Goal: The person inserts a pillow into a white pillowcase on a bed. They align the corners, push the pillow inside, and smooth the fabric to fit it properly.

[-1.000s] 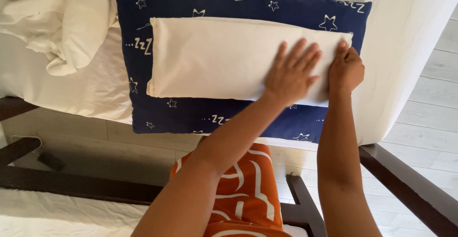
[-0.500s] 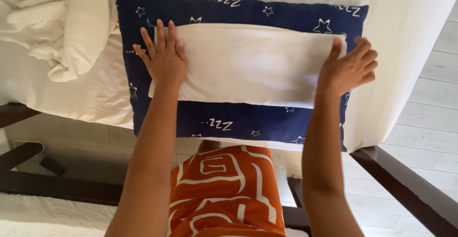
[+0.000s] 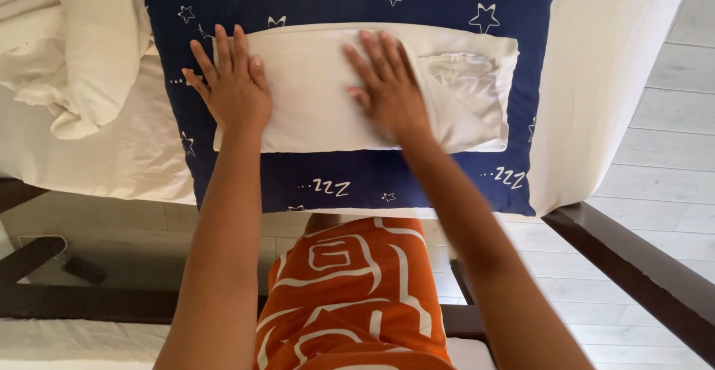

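Note:
A folded cream cloth (image 3: 313, 109) lies across a dark blue pillow (image 3: 417, 184) printed with white stars. My left hand (image 3: 231, 87) rests flat, fingers spread, on the cloth's left end. My right hand (image 3: 387, 91) lies flat on the cloth's middle, fingers pointing away from me. To the right of that hand the cloth's right end (image 3: 465, 80) is folded over and shows a wrinkled inner layer. Neither hand grips anything.
The pillow sits on a white mattress (image 3: 603, 65) whose corner overhangs a dark wooden bed frame (image 3: 633, 273). Rumpled cream bedding (image 3: 67, 50) is heaped at the left. My orange patterned garment (image 3: 350, 295) fills the bottom centre. Pale plank floor (image 3: 670, 154) lies to the right.
My right hand has moved from the cloth's right edge to its middle, and the right end now lies folded over. My left hand has stayed near the left end.

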